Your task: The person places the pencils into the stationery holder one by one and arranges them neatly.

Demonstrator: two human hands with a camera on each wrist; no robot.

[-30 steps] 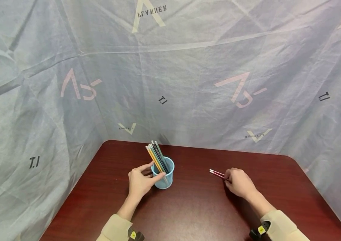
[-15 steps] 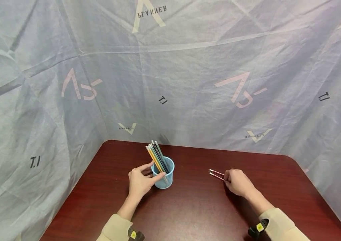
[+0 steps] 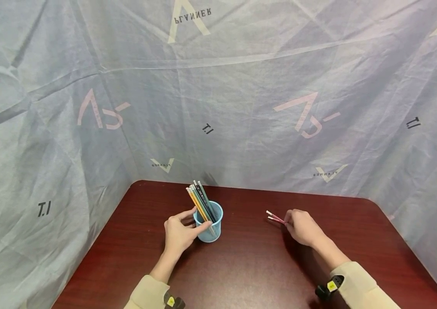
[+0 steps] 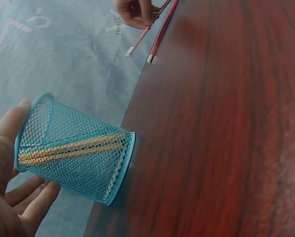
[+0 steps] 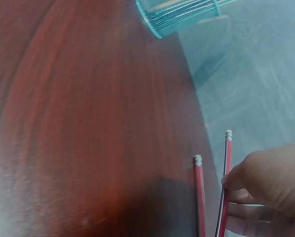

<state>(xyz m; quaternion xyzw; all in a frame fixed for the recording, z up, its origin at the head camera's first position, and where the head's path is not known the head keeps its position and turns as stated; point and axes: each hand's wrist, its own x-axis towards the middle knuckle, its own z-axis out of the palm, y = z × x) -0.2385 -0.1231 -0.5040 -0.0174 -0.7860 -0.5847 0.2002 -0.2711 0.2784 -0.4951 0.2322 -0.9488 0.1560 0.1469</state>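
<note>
A blue mesh cup stands on the dark red table, with several pencils leaning up and to the left out of it. My left hand holds the cup, thumb at the rim and fingers around the side; the left wrist view shows the cup against my palm. To the right, my right hand pinches two red pencils, eraser ends pointing left. In the right wrist view the two pencils sit slightly fanned under my fingers, just over the table.
A wrinkled pale blue cloth with printed logos walls the table at the back and both sides. Bare wood lies between the cup and the right hand. Small wrist devices sit at my beige cuffs.
My right hand has moved up and slightly away with the two red pencils, which have spread a little apart. The left hand and cup have stayed put.
</note>
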